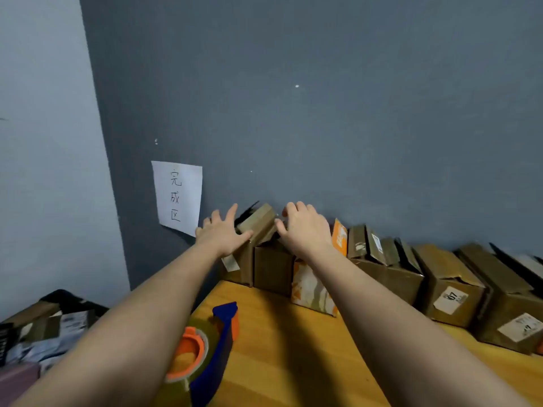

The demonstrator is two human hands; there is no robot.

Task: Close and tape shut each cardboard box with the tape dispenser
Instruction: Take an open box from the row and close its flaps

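Where the wooden table (293, 362) met the lower edge of the view, a tape dispenser (205, 352) lay on its near left part, blue frame, orange hub, roll of brownish tape; no hand touched it. Both bare forearms reached over the tabletop toward the wall. To the left, off the table and lower, sat a heap of cardboard and printed packaging (44, 327), blurred.

Farther back, a row of cardboard boxes ran along the table's rear edge against the grey wall (323, 113). The leftmost box (264, 262) stood at the table's far left corner, flaps partly up. Left hand (221, 232): fingers spread and straight, palm pressed on the box's left flap, thumb along the flap edge. Right hand (305, 226): fingers curled over the right flap, gripping its top edge. The two hands stood apart, the raised flap (260, 220) between them. Just right of it, an orange-and-white box (314, 289), partly behind the right forearm. Then more brown boxes (452, 286) with open flaps, several with white labels.

On the wall left of the hands, a white paper sheet (178, 196) with handwritten characters.
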